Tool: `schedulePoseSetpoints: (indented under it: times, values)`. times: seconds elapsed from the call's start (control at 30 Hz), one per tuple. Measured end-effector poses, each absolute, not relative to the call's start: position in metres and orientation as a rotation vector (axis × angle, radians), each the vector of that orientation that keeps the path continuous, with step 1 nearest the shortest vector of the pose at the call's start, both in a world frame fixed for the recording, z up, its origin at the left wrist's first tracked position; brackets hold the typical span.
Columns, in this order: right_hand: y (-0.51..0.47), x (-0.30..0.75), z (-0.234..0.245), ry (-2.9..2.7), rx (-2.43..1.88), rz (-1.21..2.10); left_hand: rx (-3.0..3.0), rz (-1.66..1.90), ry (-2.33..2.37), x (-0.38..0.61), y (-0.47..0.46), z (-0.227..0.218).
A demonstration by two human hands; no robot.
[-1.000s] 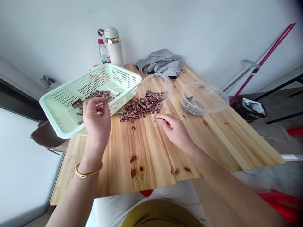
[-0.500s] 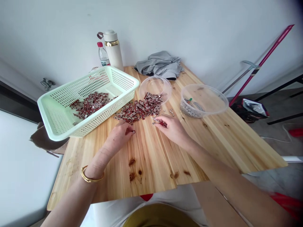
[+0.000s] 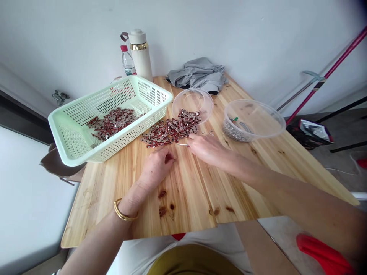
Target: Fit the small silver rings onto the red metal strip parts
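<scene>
My left hand [image 3: 157, 165] is closed in a pinch low over the wood, with the thin edge of a small strip [image 3: 174, 159] just showing past its fingertips. My right hand [image 3: 207, 149], palm down, is closed around a thin pointed metal tool [image 3: 182, 144] whose tip points left; the fingers hide the rest of it. Just beyond both hands lies a heap of small red-brown strips with holes [image 3: 163, 133], part of it spilling from a tipped clear tub [image 3: 208, 100]. A few tiny metal pieces [image 3: 211, 132] lie beside the right hand.
A pale green basket [image 3: 106, 154] at left contains more strips. At right, a clear bowl [image 3: 266, 131] holds many small metal parts and a green-ended item. A grey cloth [image 3: 197, 74], a cream flask [image 3: 142, 63] and a red-capped bottle [image 3: 128, 61] are at the back.
My right hand has turned palm down, its tool tip now pointing left nearer the left hand. The left hand has shifted slightly right, still pinching. The view has tilted a little.
</scene>
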State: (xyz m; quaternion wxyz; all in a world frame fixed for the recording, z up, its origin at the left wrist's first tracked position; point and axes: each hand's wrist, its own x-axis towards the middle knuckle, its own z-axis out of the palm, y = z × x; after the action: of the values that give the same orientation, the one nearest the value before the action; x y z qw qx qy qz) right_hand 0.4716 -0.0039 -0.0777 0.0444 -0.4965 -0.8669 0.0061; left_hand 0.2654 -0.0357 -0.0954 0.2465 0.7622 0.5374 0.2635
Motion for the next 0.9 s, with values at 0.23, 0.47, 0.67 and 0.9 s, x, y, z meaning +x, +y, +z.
schedulePoseSetpoints:
  times: [0.23,0.47,0.67,0.9]
  values:
    - [-0.001,0.469,-0.069,-2.787,-1.417,-0.034,1.944,0.779,1.454,0.265,-0.039,-0.098]
    - [-0.002,0.497,-0.065,-2.406,-1.432,0.238,1.950,0.773,1.455,0.261,-0.036,-0.102]
    - [-0.006,0.487,-0.068,-2.653,-1.502,-0.011,1.959,0.774,1.466,0.262,-0.038,-0.104]
    - [0.000,0.471,-0.063,-2.922,-1.528,-0.214,1.976,0.784,1.450,0.262,-0.037,-0.103]
